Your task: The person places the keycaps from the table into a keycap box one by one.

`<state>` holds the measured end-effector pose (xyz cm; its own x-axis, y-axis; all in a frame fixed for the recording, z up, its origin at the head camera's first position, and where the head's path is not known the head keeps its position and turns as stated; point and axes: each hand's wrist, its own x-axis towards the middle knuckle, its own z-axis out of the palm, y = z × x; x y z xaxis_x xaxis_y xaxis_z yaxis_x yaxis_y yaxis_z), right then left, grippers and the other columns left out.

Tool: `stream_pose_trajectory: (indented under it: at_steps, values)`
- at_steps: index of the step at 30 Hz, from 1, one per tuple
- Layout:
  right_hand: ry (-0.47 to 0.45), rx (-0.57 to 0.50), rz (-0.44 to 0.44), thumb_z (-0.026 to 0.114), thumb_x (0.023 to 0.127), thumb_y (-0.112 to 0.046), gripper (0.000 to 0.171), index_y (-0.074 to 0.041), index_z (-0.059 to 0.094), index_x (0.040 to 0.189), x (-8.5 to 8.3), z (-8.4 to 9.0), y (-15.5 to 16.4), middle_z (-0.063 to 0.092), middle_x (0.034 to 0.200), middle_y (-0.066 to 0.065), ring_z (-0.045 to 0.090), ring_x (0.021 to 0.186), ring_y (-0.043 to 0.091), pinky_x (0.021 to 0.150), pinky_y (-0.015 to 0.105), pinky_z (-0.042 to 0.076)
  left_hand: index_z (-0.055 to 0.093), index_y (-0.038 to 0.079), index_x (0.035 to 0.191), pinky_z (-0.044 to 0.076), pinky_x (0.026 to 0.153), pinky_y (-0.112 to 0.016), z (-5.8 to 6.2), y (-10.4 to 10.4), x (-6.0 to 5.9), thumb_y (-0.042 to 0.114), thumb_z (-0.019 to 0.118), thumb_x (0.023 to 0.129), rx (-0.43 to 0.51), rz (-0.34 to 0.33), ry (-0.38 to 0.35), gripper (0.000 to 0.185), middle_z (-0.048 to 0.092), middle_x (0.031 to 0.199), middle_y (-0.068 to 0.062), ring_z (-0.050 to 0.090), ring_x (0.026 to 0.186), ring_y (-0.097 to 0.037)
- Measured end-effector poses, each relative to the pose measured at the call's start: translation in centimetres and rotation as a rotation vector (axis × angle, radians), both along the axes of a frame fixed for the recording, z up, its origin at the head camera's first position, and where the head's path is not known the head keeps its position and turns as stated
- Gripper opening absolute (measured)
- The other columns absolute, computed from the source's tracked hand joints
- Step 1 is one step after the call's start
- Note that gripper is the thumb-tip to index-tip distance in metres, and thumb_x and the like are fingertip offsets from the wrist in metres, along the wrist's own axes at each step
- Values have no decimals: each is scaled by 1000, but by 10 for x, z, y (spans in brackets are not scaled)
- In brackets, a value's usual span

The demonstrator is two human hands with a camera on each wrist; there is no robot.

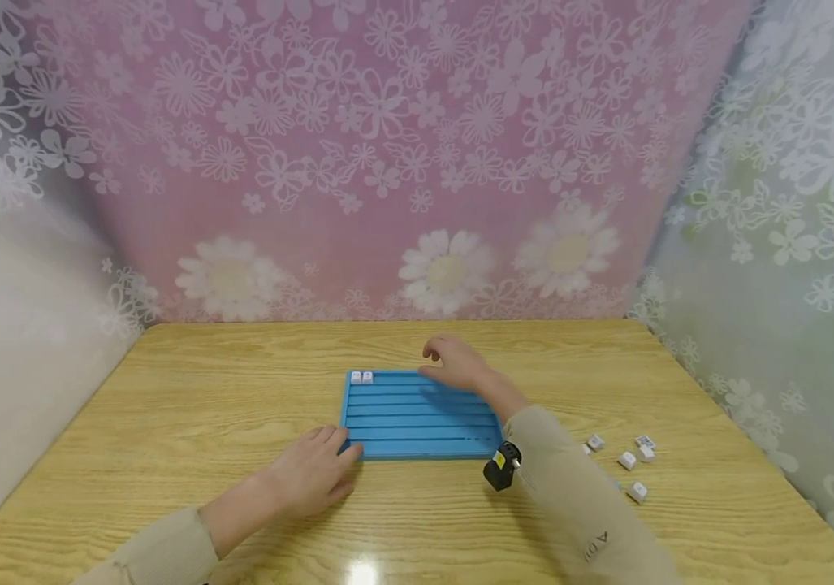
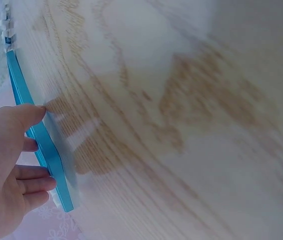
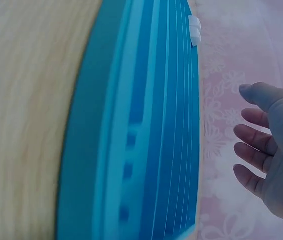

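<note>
Blue and ridged, the tray (image 1: 417, 416) lies flat near the middle of the wooden counter (image 1: 205, 406), its long grooves running left to right. We see two small white tiles (image 1: 361, 377) seated side by side in the far groove at its left end; the right wrist view shows the same pair (image 3: 195, 29) at the tray's far edge.

Our left hand (image 1: 312, 475) rests palm down on the counter at the near left corner of the tray, fingers nearly straight, the thumb tip pressed against the tray's edge. In the left wrist view the thumb lies on the blue rim (image 2: 41, 140) while the other fingers stretch along it; it grips nothing.

Our right hand (image 1: 453, 363) hovers over the far edge of the tray, right of the middle, with the forearm crossing the tray's near right corner. The right wrist view shows its fingers (image 3: 254, 145) relaxed, slightly bent and spread, with nothing between them.

A small black camera (image 1: 502, 466) with a yellow mark sits on the right wrist. On the beige sleeve (image 1: 577, 504) we can make out printed letters, too small to read with certainty.

Further right on the counter, well apart from the tray, several loose white tiles (image 1: 628, 460) lie scattered; any marks on them are too small to read.
</note>
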<state>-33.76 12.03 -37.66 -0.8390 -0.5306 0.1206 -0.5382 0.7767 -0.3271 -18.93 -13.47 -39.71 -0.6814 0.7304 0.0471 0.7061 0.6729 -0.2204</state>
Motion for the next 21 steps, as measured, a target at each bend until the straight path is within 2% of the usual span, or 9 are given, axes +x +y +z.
stream_pose_trajectory:
  at_steps: [10,17,21]
  values:
    - [49,-12,-4,59,91,-28,29,-4,62,107,23,5,39,58,98,7,55,90,22,75,38,46,52,6,121,43,92,-40,-2,0,0,39,58,89,7,-1,1,46,51,114,-14,51,105,-27]
    - [58,-68,-31,61,90,-26,32,1,60,107,42,8,76,58,95,10,54,86,24,71,38,46,52,6,120,43,92,-40,0,1,0,38,59,89,12,1,-11,45,51,113,-14,50,105,-27]
    - [93,-69,-51,64,88,-24,31,2,60,106,49,7,99,58,94,12,53,84,24,69,38,45,52,6,120,43,92,-40,0,1,1,38,58,89,18,1,-13,45,51,113,-14,51,105,-27]
